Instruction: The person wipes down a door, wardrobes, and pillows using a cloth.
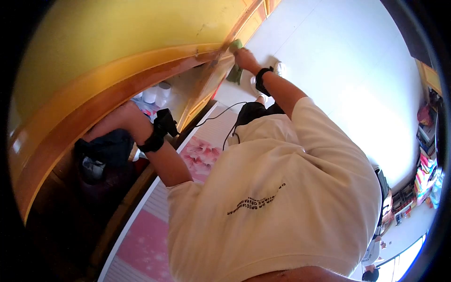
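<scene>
My right fingers [238,55] close on green cloth [235,45] at wooden edge [217,55]; left fingers [92,133] near dark fabric [110,146], opening and hold unclear.

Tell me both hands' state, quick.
Left hand: by the wooden edge, blurred; open or closed can't be told.
Right hand: closed on green cloth.

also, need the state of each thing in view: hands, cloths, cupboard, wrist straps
right hand: closed on green cloth
green cloth: bunched at the hand, lower part hanging
left hand: at the cupboard edge, blurred, grip unclear
cupboard: open, contents showing
dark cloth: crumpled, in the cupboard
right wrist strap: fastened
left wrist strap: fastened
</scene>
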Available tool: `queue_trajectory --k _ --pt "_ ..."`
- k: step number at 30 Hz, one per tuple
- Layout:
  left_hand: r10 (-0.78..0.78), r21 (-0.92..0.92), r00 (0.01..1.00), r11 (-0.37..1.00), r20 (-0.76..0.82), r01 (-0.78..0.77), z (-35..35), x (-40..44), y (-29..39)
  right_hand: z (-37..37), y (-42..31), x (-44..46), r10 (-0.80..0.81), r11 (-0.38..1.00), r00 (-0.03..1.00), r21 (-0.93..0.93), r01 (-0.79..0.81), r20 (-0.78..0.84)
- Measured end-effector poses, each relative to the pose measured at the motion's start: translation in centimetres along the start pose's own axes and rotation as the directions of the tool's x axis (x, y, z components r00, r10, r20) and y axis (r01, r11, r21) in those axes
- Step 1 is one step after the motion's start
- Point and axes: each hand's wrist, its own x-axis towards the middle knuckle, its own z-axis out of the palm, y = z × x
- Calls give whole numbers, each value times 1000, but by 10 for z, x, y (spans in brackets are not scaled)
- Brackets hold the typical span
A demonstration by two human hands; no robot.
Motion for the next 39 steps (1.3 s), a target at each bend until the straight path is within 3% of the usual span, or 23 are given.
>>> queue_trajectory --k 1,2,3,6,9,10,12,14,16,17,18,21,23,24,26,27,30,32,33,34,35,37,39 --pt "-1 -9 1000 1000 -15 0 -5 3 -1 -15 7 1 52 993 991 115 -38 -124" --pt "-1 -17 1000 1000 -29 1 -10 6 -1 -26 22 12 76 996 986 55 -69 -148" --pt "-22 -6 994 1000 104 22 -16 11 0 -26 44 25 87 991 959 118 -57 -269" --pt "-63 -37 970 997 236 74 -28 23 -9 -62 43 37 125 983 929 168 -69 -348" --pt "-137 -188 952 963 275 193 -37 29 -21 -58 25 37 5 991 919 124 48 -395" --pt "-161 -241 943 942 292 235 -38 30 -17 -34 28 44 -101 988 888 61 143 -449" --pt "-148 -184 955 963 255 199 -21 20 -2 6 5 26 -91 995 959 -65 77 -267" --pt "-129 -121 967 980 219 158 -17 20 -2 45 -25 -5 -83 991 948 74 111 -308" --pt "-167 -123 957 972 235 200 -32 24 -17 81 -34 -25 -117 993 980 3 118 158" --pt "-169 -120 958 972 230 200 -36 25 -15 105 -34 -32 -272 957 901 -2 290 338" --pt "-166 -122 952 972 257 202 -36 27 -17 111 -44 -49 -362 931 875 69 359 322" --pt "-180 -123 960 970 215 209 -27 18 -6 92 -60 -67 -312 947 888 38 319 339" --pt "-208 -129 965 965 162 230 -25 19 -8 77 -51 -68 -281 949 943 198 245 181" --pt "-69 -36 990 997 120 74 -28 26 -21 68 -43 -65 -275 954 947 171 246 168" --pt "55 34 998 998 44 -56 -30 22 -18 35 -14 -60 -110 955 991 285 86 70" --pt "-17 -1 997 1000 73 18 -24 18 -3 13 -4 -53 20 955 994 294 -50 107" --pt "-92 -164 995 982 30 96 -28 21 -10 -57 15 -56 52 998 984 40 -46 -168" --pt "-117 -12 993 993 -16 117 -29 10 -12 -118 26 -57 136 991 970 27 -133 -202" --pt "-195 34 974 979 -111 200 -34 -2 -4 -130 66 -30 89 994 977 75 -75 -194" --pt "-270 63 941 955 -205 288 -39 -13 4 -154 60 -34 232 965 933 185 -185 -275" --pt "-395 -49 871 916 -292 399 -22 -38 84 -165 70 -25 226 971 888 167 -172 -401" --pt "-342 -160 938 924 64 348 -39 -79 92 -194 66 -15 193 981 833 99 -165 -519" --pt "-590 -445 718 566 370 694 -19 -112 144 -208 88 19 123 992 813 46 -118 -568"
